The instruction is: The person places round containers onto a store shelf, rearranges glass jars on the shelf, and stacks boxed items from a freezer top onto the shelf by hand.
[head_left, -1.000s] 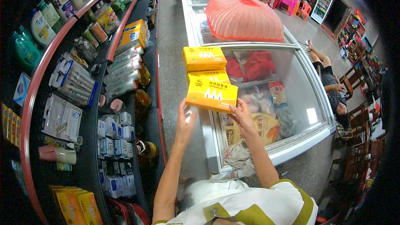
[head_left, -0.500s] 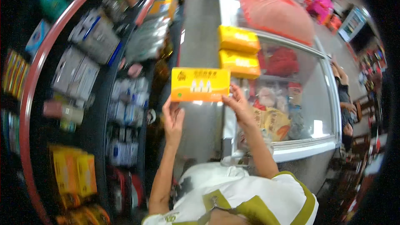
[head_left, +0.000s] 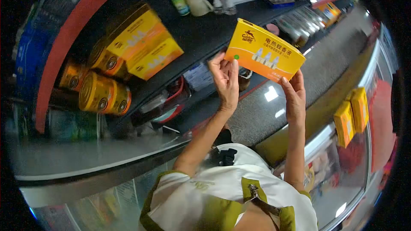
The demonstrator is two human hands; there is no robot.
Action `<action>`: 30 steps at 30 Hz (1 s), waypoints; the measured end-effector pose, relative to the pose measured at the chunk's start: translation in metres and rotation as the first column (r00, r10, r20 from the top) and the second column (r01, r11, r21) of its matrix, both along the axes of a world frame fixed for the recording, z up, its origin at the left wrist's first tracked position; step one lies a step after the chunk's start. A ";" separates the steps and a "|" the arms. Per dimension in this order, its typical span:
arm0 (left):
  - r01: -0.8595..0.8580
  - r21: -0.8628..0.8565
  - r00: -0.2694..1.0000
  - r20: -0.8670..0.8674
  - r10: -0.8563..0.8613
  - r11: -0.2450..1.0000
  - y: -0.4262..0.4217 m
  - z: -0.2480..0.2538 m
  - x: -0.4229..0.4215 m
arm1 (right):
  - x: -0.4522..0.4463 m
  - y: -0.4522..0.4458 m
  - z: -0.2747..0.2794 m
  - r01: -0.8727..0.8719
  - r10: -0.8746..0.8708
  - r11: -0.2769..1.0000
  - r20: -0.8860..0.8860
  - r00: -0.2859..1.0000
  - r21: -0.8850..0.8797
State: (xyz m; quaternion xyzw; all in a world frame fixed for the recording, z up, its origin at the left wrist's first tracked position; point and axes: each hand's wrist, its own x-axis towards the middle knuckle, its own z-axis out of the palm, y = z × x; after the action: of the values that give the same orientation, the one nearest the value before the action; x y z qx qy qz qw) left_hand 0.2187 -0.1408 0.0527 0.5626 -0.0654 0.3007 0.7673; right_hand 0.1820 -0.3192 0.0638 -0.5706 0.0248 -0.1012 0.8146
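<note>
A yellow and orange box of mosquito repellent liquid [head_left: 264, 55], printed with small white bottles, is held up in front of me, tilted down to the right. My left hand [head_left: 226, 81] grips its lower left corner, thumb on the front. At the lower right corner my right hand [head_left: 294, 96] pinches it, with the fingers partly behind the box. On the shelf to the left stand similar yellow boxes [head_left: 150, 45], apart from my hands.
Round yellow-orange tins [head_left: 102, 94] sit beside the shelf boxes. A red-edged rack [head_left: 64, 34] curves along the left. Two yellow boxes [head_left: 351, 117] lie on a glass-topped freezer [head_left: 332, 196] at right, near a red covering [head_left: 382, 124]. Grey floor [head_left: 257, 115] runs between.
My view has turned left toward the shelf, so the freezer now lies at lower right. The box, still in both hands, has tilted and now appears in front of the shelf edge.
</note>
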 end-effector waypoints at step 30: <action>-0.780 0.253 0.595 0.017 0.803 0.572 0.235 0.002 0.026 | 0.160 0.265 0.030 -0.355 0.547 0.786 0.302 0.781 -0.505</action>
State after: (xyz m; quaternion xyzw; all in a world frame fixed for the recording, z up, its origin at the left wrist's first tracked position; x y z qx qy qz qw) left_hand 0.2445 0.0939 0.0548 0.6328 0.1968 0.5734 0.4818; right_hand 0.3422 -0.0538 0.0937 -0.6836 -0.3199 -0.0251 0.6555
